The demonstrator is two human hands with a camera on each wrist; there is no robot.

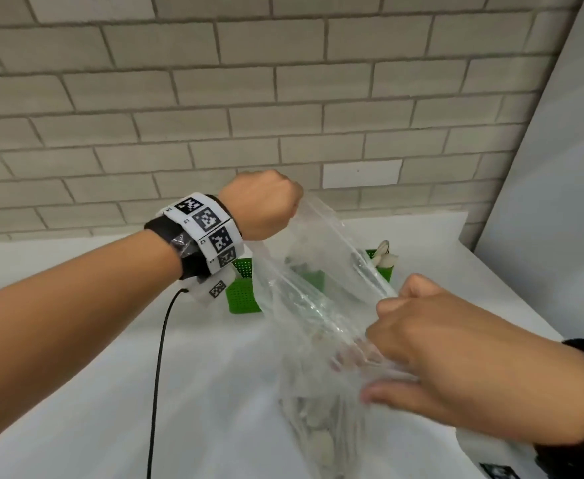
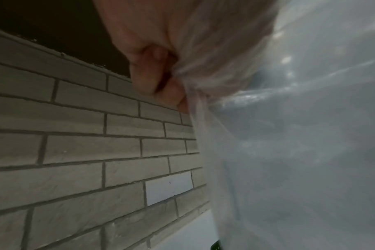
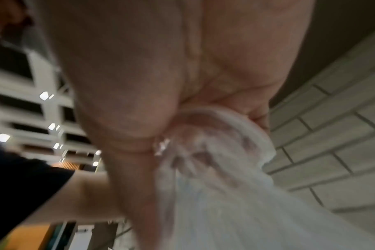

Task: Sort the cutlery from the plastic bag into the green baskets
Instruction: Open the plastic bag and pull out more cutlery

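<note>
Head camera shows me where I stand: I am at the opening step, with the clear plastic bag (image 1: 313, 305) stretched between both hands above the white worktop (image 1: 76, 340). My left hand (image 1: 263, 205) is raised, its fingers (image 2: 148, 81) pinching one lip of the mouth — the left wrist view shows the film bunched tight between thumb and finger. My right hand (image 1: 439, 350) sits lower and nearer, fingers curled into a gathered fold of the opposite lip. The cutlery (image 1: 318, 430) lies in a pale heap at the bag's bottom, which sags toward the worktop; the pieces look like light plastic, blurred, so I cannot tell forks from spoons. Behind the bag stand the green baskets (image 1: 242, 288) — perforated, boxy, rigid — and one on the right already holds pale spoons (image 1: 385, 255).

Next, I judge, one hand must release its lip and reach in while the other keeps the mouth open. That thin, crinkly film is slippery and will collapse easily.
</note>
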